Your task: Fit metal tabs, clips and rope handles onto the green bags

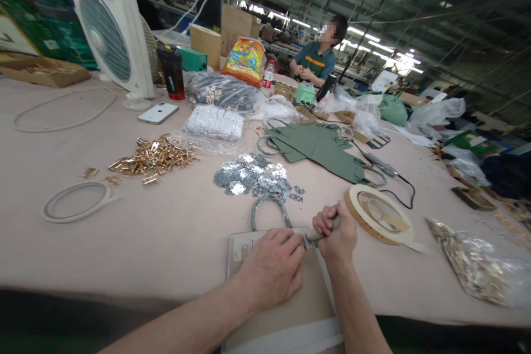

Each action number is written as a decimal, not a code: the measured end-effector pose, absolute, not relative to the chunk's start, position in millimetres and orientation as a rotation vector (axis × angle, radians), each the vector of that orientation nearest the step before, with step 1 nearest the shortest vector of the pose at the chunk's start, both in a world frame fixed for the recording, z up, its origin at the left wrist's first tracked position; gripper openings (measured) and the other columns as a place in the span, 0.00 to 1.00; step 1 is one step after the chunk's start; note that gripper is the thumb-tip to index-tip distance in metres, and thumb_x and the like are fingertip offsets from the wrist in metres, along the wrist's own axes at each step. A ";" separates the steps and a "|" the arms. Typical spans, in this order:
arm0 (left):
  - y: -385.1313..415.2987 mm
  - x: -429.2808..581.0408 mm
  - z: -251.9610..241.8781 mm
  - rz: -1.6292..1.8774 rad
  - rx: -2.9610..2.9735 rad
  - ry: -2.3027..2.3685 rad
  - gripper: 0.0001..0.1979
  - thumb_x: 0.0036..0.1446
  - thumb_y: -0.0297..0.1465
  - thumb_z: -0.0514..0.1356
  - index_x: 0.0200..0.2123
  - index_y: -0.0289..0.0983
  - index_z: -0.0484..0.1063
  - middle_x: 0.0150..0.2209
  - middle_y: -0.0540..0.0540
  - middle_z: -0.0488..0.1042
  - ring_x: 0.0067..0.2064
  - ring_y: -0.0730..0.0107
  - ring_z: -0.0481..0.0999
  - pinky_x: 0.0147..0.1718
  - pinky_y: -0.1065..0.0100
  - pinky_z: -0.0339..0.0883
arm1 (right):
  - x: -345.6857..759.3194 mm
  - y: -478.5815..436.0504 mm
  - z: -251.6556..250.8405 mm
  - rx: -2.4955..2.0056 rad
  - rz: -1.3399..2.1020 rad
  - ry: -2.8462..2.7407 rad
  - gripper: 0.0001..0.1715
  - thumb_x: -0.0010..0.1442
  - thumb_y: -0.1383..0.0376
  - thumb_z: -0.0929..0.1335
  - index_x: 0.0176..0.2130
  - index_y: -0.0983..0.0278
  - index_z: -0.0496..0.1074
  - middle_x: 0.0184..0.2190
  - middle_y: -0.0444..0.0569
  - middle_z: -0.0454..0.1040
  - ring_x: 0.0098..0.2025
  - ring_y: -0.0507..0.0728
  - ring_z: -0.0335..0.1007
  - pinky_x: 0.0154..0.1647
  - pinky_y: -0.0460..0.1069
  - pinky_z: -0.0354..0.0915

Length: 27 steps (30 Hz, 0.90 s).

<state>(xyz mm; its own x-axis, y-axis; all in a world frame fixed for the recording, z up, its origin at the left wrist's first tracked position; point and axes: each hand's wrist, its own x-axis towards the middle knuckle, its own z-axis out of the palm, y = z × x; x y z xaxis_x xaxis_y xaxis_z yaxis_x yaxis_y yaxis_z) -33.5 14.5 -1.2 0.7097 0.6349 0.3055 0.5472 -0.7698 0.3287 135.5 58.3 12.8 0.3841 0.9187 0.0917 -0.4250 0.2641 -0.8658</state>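
A beige flat bag piece (286, 315) with pale edges lies at the table's front edge, and a green looped handle (271, 204) sticks out from its far side. My left hand (276, 265) rests on its upper part, fingers bent and pressed together near the top edge; what lies under the fingertips is hidden. My right hand (338, 232) is closed around the light handle of a hand tool (318, 233), whose tip is by my left fingertips at the piece's upper right corner. Just beyond lies a heap of small silver metal plates (253, 176).
Gold metal fittings (155, 157) are heaped at left, near a thin tape roll (77, 202). A wide tape roll (379, 214) and a bag of gold parts (473, 260) are at right. Green bag pieces (315, 146), a phone (157, 113) and a fan (110, 27) lie beyond. A person (317, 58) sits opposite.
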 end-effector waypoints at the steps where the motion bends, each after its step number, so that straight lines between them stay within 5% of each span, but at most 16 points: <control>1: 14.5 -33.4 -1.1 0.600 2.703 0.953 0.11 0.65 0.35 0.59 0.48 0.37 0.71 0.53 0.41 0.75 0.58 0.53 0.69 0.58 0.53 0.64 | 134.9 62.9 13.2 -0.903 1.045 -0.692 0.25 0.63 0.51 0.72 0.24 0.63 0.65 0.15 0.35 0.56 0.14 0.45 0.46 0.14 0.41 0.49; 27: 12.9 -32.8 -5.2 0.623 2.704 0.961 0.07 0.64 0.33 0.59 0.44 0.37 0.70 0.45 0.43 0.73 0.51 0.55 0.70 0.54 0.54 0.67 | 125.5 34.3 13.4 -0.965 0.941 -1.066 0.25 0.71 0.57 0.66 0.23 0.62 0.63 0.16 0.37 0.57 0.15 0.48 0.50 0.16 0.44 0.49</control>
